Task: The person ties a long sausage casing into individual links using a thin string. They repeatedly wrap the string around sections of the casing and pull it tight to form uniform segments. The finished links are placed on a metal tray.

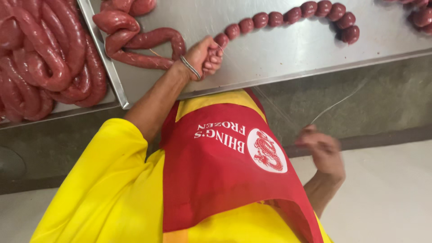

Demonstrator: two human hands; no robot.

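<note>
A person in a yellow shirt and red apron ties sausage into short links at a steel table. The left hand, a metal bangle at the wrist, is clenched in a fist around the sausage near the table's near edge, at the point where the tied part meets the untied part. The right hand is drawn back low and to the right, well apart from the table. It is blurred, but its fingers appear pressed together on a thin pale string that runs taut up towards the fist.

To the right of the fist, a chain of small round links curves away across the far side of the table: about a dozen beads, already tied off. A further cluster of links shows at the far right corner.

To the left of the fist, a long length of untied sausage lies looped on the table. Beyond it, a steel tray at the far left holds a heaped coil of thick sausage not yet divided.

Judging by the amounts, the work looks to be in its early part, with one short run tied and far more sausage waiting.
</note>
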